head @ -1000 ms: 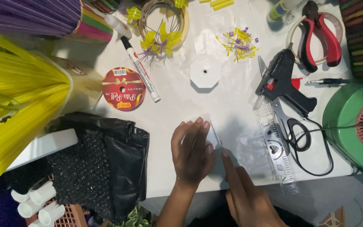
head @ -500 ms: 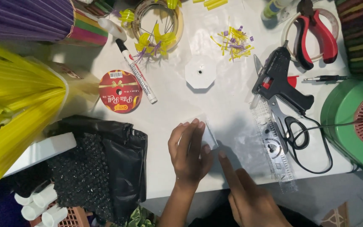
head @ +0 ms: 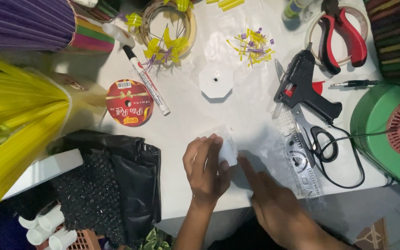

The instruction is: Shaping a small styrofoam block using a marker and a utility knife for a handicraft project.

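Note:
My left hand (head: 205,167) lies palm down near the front edge of the white table (head: 190,120), its fingers curled over a small white folded piece (head: 229,152) that it holds. My right hand (head: 274,203) lies flat just to the right of it, the fingertips stretched out and touching the lower edge of that piece. A clear plastic sheet (head: 274,159) lies on the table under and to the right of the hands.
A clear ruler (head: 299,159), scissors (head: 318,139) and a black glue gun (head: 304,90) lie to the right. A green fan (head: 392,134) stands at the far right. A white octagonal piece (head: 215,81), marker (head: 146,83), red ribbon roll (head: 129,109), black bag (head: 116,180), yellow straws (head: 15,125).
My left hand has shifted slightly and curled tighter over the white piece. My right hand has slid a little to the left, its fingertips now against the piece.

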